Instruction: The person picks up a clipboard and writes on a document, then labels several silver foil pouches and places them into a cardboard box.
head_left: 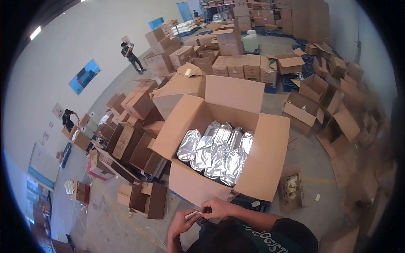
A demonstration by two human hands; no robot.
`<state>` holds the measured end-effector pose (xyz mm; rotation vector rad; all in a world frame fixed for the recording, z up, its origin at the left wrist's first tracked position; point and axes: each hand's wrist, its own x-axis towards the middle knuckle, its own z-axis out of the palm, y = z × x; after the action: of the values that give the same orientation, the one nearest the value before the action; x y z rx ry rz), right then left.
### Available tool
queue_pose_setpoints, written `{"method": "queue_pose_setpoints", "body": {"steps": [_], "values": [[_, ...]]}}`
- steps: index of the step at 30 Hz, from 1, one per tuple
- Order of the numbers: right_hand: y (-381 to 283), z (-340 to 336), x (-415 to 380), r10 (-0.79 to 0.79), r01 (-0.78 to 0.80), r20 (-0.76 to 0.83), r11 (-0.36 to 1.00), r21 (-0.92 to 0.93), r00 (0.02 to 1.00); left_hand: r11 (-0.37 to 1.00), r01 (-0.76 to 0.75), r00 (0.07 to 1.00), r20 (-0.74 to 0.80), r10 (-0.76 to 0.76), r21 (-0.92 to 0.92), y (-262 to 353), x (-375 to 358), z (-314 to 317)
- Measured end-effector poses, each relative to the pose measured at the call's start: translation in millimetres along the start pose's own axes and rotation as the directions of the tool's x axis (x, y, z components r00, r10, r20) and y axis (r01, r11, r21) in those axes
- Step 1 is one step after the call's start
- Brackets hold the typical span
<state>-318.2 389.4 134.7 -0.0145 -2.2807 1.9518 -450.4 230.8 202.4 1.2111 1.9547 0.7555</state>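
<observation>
Two hands on one small pale strip (193, 215), just off the near side of the open carton (232, 114). Left hand (180, 222) is closed on it; right hand (215, 208) is pinched shut at its end, but whether the strip is gripped there can't be told. Best handled with the strip steadied in the left, end exposed, and small controlled finger moves made by the right. Near flap (198, 181) should be avoided; foil packs (217, 158) needn't be touched.

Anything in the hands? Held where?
Small, pale, narrow strip, material unclear. Left hand holds its left part; right hand appears to pinch its right end.
</observation>
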Motion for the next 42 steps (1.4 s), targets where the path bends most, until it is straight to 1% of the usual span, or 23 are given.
{"method": "queue_pose_setpoints", "body": {"steps": [2,4,5,7,8,9,10,13,15,17,19,21,23,25,27,29,31,36,38,39,40,41,42], "values": [[-4,-4,-2,0.027,-0.032,-0.062,0.996,-0.080,0.998,0.999,-0.044,0.999,0.001,0.044,0.027,8,10,-1],[-9,-7,-2,-0.029,-0.008,-0.181,0.980,-0.198,0.983,0.996,-0.085,0.996,-0.013,0.085,0.042,16,18,-2],[-9,-7,-1,-0.019,-0.018,-0.173,0.977,-0.211,0.985,0.994,-0.087,0.996,-0.030,0.089,0.062,21,21,-3],[-8,-9,4,-0.117,0.031,-0.297,0.960,-0.279,0.948,0.994,-0.093,0.993,-0.063,0.097,0.065,22,29,-3],[-9,-11,8,-0.115,0.029,-0.281,0.956,-0.292,0.953,0.985,-0.149,0.982,-0.104,0.157,0.083,18,34,-2],[-11,-13,11,-0.151,0.034,-0.331,0.942,-0.333,0.932,0.974,-0.201,0.966,-0.145,0.215,0.105,15,39,-2],[-13,-15,15,-0.191,0.041,-0.375,0.927,-0.373,0.907,0.975,-0.199,0.963,-0.163,0.213,0.094,14,43,-3],[-20,-21,32,-0.158,0.003,-0.400,0.933,-0.360,0.903,0.973,-0.190,0.943,-0.250,0.219,0.134,9,51,-6],[-31,-24,43,-0.144,-0.025,-0.410,0.924,-0.381,0.901,0.961,-0.219,0.895,-0.359,0.267,0.170,7,55,-9],[-36,-32,56,-0.136,-0.054,-0.426,0.913,-0.404,0.895,0.965,-0.193,0.864,-0.435,0.253,0.176,10,54,-10],[-33,-46,69,-0.029,-0.229,-0.564,0.896,-0.381,0.825,0.926,-0.194,0.672,-0.643,0.366,0.323,18,50,-12],[-35,-57,75,-0.015,-0.225,-0.494,0.878,-0.423,0.870,0.931,-0.210,0.635,-0.682,0.362,0.298,21,56,-12],[-41,-58,78,0.041,-0.108,-0.276,0.967,-0.230,0.960,0.936,-0.226,0.603,-0.716,0.353,0.271,20,58,-14],[-36,-56,83,0.054,-0.098,-0.213,0.975,-0.198,0.976,0.960,-0.279,0.683,-0.700,0.210,0.015,15,64,-20],[-41,-53,88,0.029,-0.053,-0.159,0.988,-0.148,0.987,0.954,-0.299,0.695,-0.691,0.196,-0.030,8,65,-24],[-45,-50,94,0.026,-0.048,-0.163,0.990,-0.131,0.986,0.947,-0.313,0.711,-0.680,0.180,-0.076,3,64,-29],[-46,-47,100,0.024,-0.042,-0.164,0.993,-0.107,0.986,0.961,-0.253,0.732,-0.671,0.117,-0.109,-1,62,-36],[-48,-43,122,0.103,-0.107,-0.099,0.993,-0.043,0.990,0.935,-0.312,0.719,-0.685,0.117,-0.168,-13,58,-52],[-39,-45,130,0.073,-0.076,-0.106,0.997,-0.029,0.992,0.929,-0.318,0.713,-0.694,0.104,-0.187,-24,58,-54],[-32,-48,135,0.039,-0.041,-0.120,0.999,-0.008,0.992,0.872,-0.333,0.731,-0.682,-0.001,-0.358,-33,58,-54],[-28,-63,142,0.016,-0.045,-0.213,0.991,-0.130,0.977,0.786,-0.346,0.749,-0.655,-0.098,-0.513,-42,59,-56],[-25,-86,151,-0.023,-0.055,-0.299,0.967,-0.248,0.954,0.781,-0.351,0.741,-0.663,-0.105,-0.516,-51,58,-57],[-8,-115,162,-0.066,-0.186,-0.492,0.876,-0.445,0.868,0.619,-0.449,0.683,-0.694,-0.227,-0.644,-60,56,-59]]}}
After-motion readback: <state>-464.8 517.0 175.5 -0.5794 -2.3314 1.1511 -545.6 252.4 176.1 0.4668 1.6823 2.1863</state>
